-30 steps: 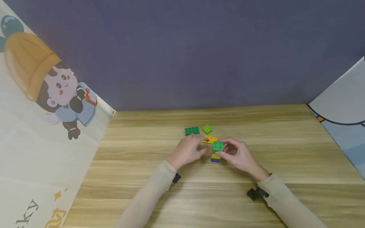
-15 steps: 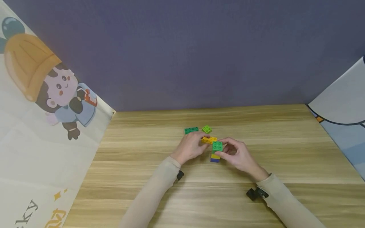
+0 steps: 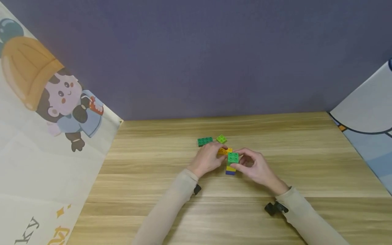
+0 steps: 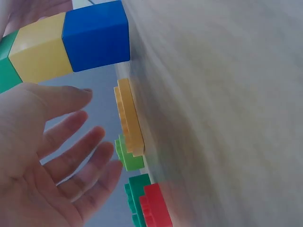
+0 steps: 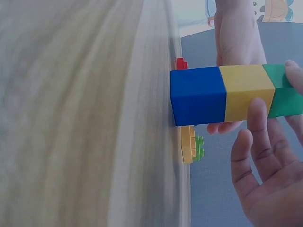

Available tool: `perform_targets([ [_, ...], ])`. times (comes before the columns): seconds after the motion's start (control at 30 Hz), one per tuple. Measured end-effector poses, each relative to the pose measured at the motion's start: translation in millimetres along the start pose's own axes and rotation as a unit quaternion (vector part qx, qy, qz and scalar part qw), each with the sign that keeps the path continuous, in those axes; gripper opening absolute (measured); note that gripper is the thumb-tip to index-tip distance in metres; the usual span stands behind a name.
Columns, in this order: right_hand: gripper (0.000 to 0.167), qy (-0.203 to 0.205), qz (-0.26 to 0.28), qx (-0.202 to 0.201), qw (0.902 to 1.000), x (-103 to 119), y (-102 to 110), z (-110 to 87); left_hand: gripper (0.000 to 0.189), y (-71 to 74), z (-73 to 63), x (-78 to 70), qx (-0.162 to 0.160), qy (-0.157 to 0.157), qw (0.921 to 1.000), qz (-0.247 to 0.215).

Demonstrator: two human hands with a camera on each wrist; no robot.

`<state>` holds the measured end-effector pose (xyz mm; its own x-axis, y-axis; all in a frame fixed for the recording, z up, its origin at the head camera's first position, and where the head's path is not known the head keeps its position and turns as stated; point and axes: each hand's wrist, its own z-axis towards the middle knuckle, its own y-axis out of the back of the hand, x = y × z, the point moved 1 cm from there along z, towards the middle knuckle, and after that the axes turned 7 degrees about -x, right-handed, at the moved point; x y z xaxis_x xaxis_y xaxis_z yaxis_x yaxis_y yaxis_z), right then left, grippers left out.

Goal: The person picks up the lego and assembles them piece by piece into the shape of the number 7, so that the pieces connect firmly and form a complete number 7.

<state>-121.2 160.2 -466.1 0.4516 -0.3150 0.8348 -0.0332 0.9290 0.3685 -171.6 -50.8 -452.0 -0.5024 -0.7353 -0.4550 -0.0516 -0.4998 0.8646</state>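
A tower of three building bricks stands upright on the table, with a blue brick [image 5: 198, 97] at the bottom, a yellow brick [image 5: 247, 90] in the middle and a green brick [image 3: 233, 158] on top. My right hand [image 3: 257, 168] pinches the green brick between thumb and fingers, one fingertip lying along the yellow brick. To the tower's left, my left hand [image 3: 209, 158] hovers with spread, relaxed fingers and holds nothing. In the head view its fingers overlap a flat yellow-orange brick [image 4: 129, 118], which lies on the table behind the tower.
Farther back lie a lime-green brick [image 3: 222, 139] and a dark green brick [image 3: 205, 141]. A red brick [image 4: 156, 205] lies beside the dark green one, hidden by my left hand in the head view. A dark partition [image 3: 196, 61] rises behind the wooden table [image 3: 147, 136].
My left hand has shifted right, toward the tower, its fingers coming over the flat yellow-orange brick. The right hand keeps its hold on the green brick, and the tower stays put.
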Motion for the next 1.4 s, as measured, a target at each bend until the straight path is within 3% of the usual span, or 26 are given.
perform_targets([
  [0.37, 0.03, -0.006, 0.006, 0.005, 0.9999, 0.6, 0.5, -0.6, 0.036, -3.7, 7.3, 5.0, 0.012, 0.023, 0.9996, -0.008],
  [0.93, 0.031, -0.006, 0.009, 0.016, 0.9998, -5.7, 10.1, 13.0, 0.044, -9.4, 26.5, 7.0, 0.045, 0.045, 0.9976, 0.028],
  [1.4, 0.032, -0.018, 0.004, 0.026, 0.9995, -14.0, 18.8, 25.7, 0.04, -11.8, 40.9, 8.1, 0.048, 0.053, 0.9965, 0.043],
])
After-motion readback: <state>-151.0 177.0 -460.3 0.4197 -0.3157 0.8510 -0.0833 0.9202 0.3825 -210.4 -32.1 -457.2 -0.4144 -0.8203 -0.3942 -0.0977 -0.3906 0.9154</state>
